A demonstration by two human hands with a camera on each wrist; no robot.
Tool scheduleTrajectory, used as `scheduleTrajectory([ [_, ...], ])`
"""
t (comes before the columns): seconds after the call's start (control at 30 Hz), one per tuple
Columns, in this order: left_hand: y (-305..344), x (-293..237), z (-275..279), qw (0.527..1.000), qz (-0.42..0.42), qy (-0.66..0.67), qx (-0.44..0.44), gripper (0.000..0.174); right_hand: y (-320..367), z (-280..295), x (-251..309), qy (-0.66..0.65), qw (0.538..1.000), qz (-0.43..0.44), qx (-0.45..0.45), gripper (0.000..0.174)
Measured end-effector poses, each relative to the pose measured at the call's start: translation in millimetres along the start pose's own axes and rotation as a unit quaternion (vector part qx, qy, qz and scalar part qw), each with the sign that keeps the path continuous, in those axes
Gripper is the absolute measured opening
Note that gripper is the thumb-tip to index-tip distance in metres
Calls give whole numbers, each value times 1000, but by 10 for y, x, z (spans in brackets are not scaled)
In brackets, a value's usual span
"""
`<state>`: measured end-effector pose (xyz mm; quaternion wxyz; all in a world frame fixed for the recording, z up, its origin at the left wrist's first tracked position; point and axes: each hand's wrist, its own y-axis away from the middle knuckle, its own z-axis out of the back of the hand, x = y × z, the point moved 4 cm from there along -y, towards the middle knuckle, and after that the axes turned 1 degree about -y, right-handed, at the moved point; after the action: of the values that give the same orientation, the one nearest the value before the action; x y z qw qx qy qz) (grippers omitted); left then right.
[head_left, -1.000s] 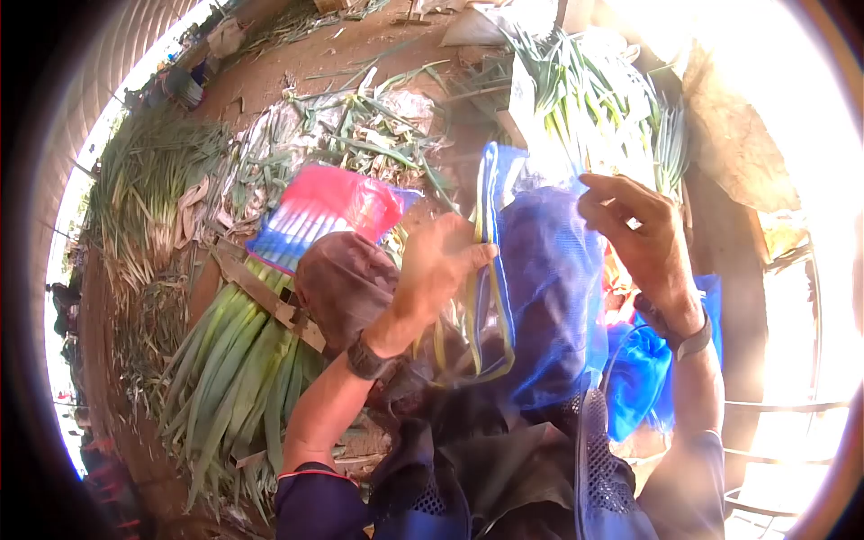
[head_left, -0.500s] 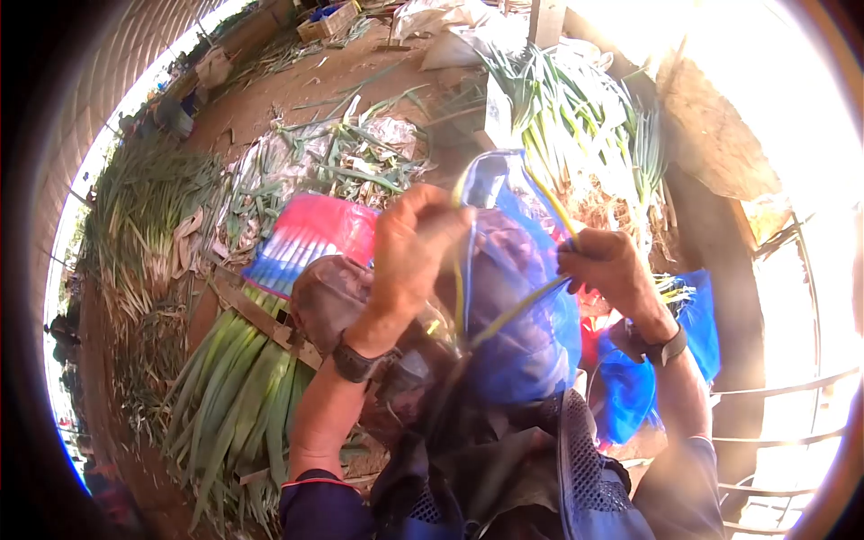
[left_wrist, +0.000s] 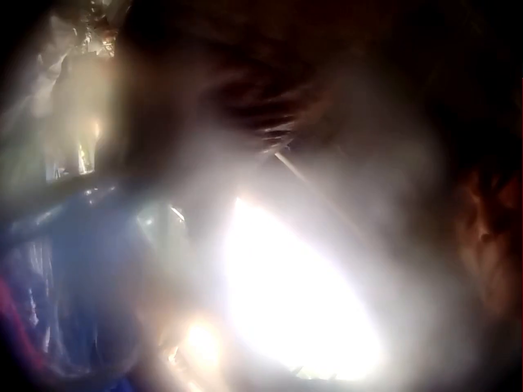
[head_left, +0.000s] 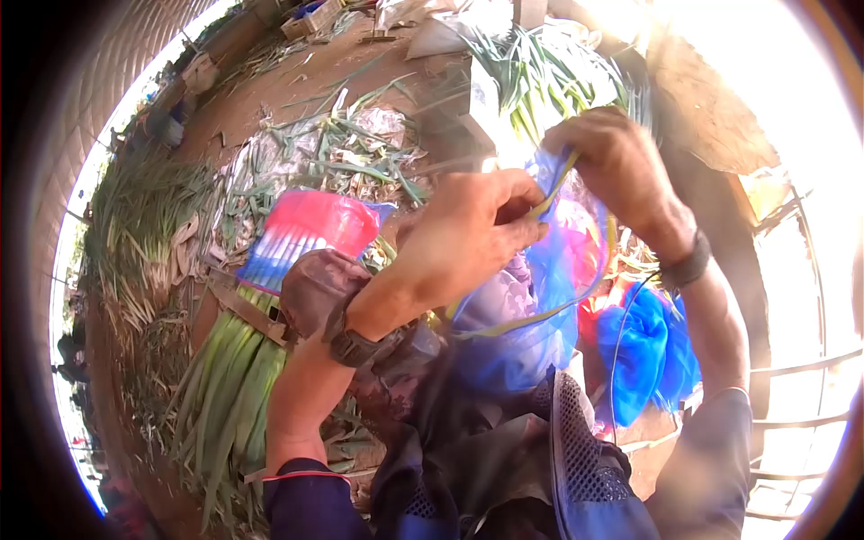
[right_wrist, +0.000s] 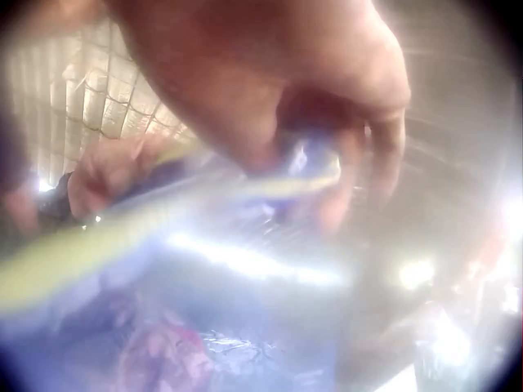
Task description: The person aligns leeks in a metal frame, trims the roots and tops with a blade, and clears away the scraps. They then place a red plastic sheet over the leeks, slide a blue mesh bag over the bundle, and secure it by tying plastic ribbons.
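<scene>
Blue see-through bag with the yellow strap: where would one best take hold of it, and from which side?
By its gathered neck, from above, at the thin yellow strap. The blue see-through bag hangs soft below, so its body likely offers no firm hold. The left hand and right hand both pinch the strap there.

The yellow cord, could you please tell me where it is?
Head view, right of centre: left hand and right hand pinch the yellow cord above the blue bag.

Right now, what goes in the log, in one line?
left hand: pinches cord | right hand: grips cord | bag: blue, under hands | leeks: on ground, left
</scene>
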<state>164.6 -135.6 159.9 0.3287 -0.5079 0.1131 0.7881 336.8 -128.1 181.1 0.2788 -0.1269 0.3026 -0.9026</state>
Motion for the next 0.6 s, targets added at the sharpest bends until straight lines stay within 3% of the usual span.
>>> scheduleTrajectory([
  [0.03, -37, 18, 26, 1000, 3, -1, -5, 10, -9, 74, -63, 19, 999, -41, -25, 18],
  [0.1, -148, 27, 70, 976, -39, -213, -11, 12, -76, 297, -138, 9, 995, -69, -68, 16],
  [0.17, -275, 217, 119, 967, -48, -251, -13, 17, -129, 517, -149, 23, 993, -63, -93, 20],
  [0.23, -379, 190, 183, 891, -158, -424, -47, 20, -141, 703, -146, 12, 990, -20, -137, 28],
  [0.27, -478, 172, 258, 869, -80, -484, -67, 18, -152, 788, -137, 11, 990, -19, -139, 28],
  [0.3, -549, 159, 347, 867, -79, -487, -69, 18, -159, 864, -136, -24, 990, -39, -136, 22],
  [0.37, -685, 76, 600, 860, -173, -459, -140, 18, -128, 896, -127, -63, 987, -54, -136, 17],
  [0.43, -921, 31, 896, 873, -70, -442, -193, 19, -86, 892, -98, 40, 986, -91, -133, 14],
  [0.47, -964, -48, 1035, 927, 6, -334, -168, 16, -79, 879, -26, 16, 991, -56, -119, 13],
  [0.5, -981, -44, 1126, 924, 7, -340, -173, 16, -51, 857, 7, 13, 991, -50, -125, 13],
  [0.57, -952, 68, 1317, 965, 0, -115, -235, 14, 4, 718, 80, 0, 998, -9, -70, 13],
  [0.6, -926, 137, 1353, 967, -7, -93, -238, 19, 22, 667, 123, -16, 997, -18, -73, 13],
])
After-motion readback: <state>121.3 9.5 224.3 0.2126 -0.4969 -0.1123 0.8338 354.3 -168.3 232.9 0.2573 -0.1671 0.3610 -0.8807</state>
